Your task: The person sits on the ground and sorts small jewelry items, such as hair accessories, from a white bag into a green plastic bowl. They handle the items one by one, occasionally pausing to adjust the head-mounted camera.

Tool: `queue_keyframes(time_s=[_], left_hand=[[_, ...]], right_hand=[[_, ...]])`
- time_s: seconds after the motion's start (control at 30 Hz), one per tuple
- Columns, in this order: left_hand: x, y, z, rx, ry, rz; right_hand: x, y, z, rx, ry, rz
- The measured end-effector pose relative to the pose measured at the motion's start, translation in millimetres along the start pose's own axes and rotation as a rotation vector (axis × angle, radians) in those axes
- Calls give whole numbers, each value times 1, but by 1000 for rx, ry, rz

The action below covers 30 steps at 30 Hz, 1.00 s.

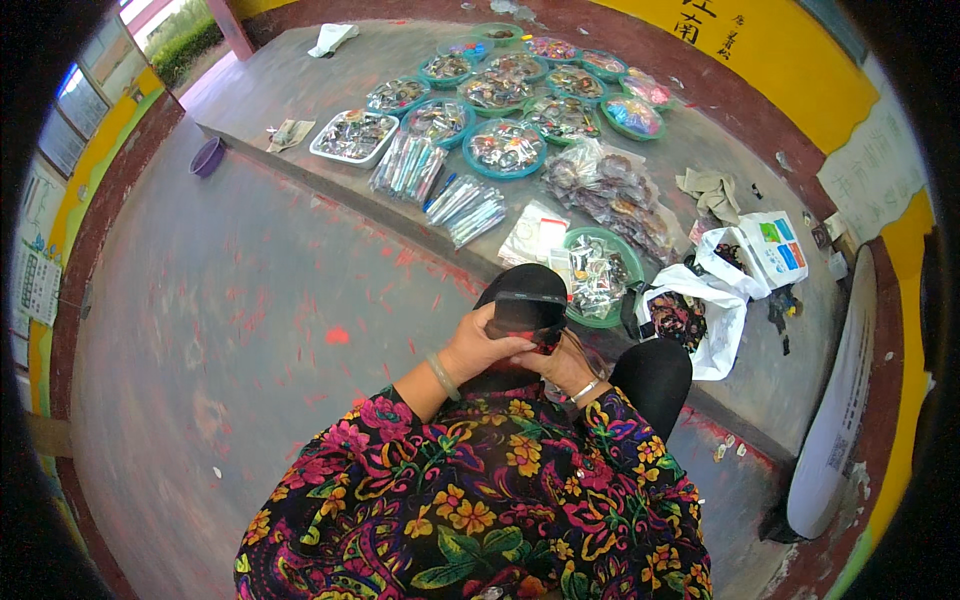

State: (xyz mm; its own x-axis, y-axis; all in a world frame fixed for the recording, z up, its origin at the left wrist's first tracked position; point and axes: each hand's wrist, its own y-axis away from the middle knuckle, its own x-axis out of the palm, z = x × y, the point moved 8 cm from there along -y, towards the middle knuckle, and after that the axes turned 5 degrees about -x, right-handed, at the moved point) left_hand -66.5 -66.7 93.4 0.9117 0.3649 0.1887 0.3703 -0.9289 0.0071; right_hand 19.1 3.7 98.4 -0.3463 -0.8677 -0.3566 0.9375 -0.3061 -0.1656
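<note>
Both hands come together in front of my black-clad knee (520,281). My left hand (474,348) is closed on one side of a small clear plastic bag (530,298), whose pale upper edge shows against the dark cloth. My right hand (566,364) is closed at its other side, and the thumbs nearly meet at the bottom. A red and black patch (540,338) shows low between the hands; I cannot make out what it is. Just beyond my right hand stands a green basket (640,262) of small wrapped pieces.
A white sack (722,345) with dark patterned items stands on the raised ledge to the right. Farther off are several baskets (505,176) of small goods, bundles of wrapped pens (408,168) and a heap of brown plastic packets (615,195). A purple basin (207,158) sits on the lower floor.
</note>
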Motion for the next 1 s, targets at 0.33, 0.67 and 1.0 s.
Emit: queue_keyframes(time_s=[0.33,0.67,1.0], left_hand=[[-15,-5,0,-40,203,-59],[-19,-4,10,-38,154,-59],[-9,-5,7,-27,82,-46]], right_hand=[[-49,5,83,61,361,57],[-30,-8,7,50,-100,-322],[-26,10,-19,137,-244,-378]])
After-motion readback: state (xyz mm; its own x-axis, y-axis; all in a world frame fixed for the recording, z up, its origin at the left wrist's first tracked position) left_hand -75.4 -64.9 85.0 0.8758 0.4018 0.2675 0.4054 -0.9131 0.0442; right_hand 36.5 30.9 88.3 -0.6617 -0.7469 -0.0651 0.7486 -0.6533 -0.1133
